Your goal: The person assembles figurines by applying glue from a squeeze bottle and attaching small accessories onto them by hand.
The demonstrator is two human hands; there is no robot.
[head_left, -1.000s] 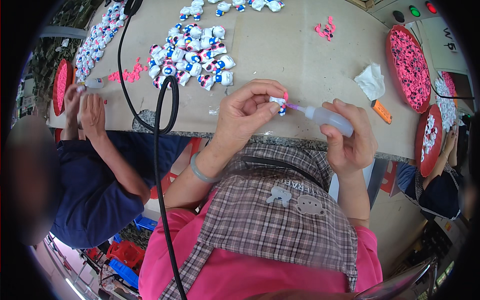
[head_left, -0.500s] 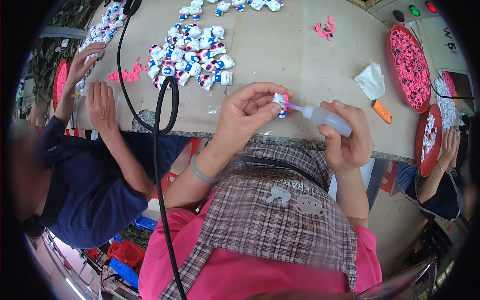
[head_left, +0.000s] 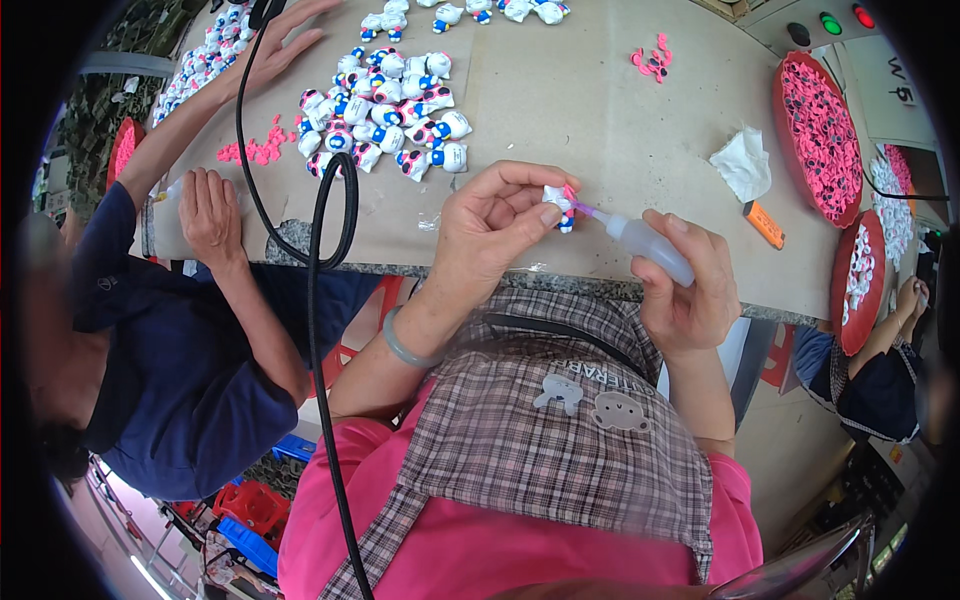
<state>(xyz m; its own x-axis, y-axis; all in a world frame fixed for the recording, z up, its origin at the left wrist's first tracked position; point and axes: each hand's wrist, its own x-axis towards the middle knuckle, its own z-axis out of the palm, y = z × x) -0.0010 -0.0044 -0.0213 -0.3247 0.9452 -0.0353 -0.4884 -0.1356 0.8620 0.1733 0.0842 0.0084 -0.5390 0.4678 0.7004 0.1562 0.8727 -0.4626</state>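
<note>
Between the thumb and fingers of my left hand (head_left: 490,225) is a small white, blue and pink figurine (head_left: 561,206), held above the table's near edge. My right hand (head_left: 695,285) grips a translucent squeeze bottle (head_left: 648,248) with a thin purple-tinted nozzle. The nozzle tip is at the pink part of the figurine; whether it touches cannot be made out. Farther off, left of centre, lies a cluster of similar figurines (head_left: 385,110). A few loose pink pieces (head_left: 652,62) rest at the far right of the table.
To the right are a red tray (head_left: 850,205) of pink and black pieces and a red dish (head_left: 842,335) with white ones. A crumpled tissue (head_left: 742,165) and an orange item (head_left: 764,225) lie nearby. A black cable (head_left: 318,230) hangs at left, beside a co-worker's hand (head_left: 210,220).
The bottle's nozzle has shifted slightly up along the figurine, which is a little more turned. At left, the co-worker's other arm has reached farther across the table.
</note>
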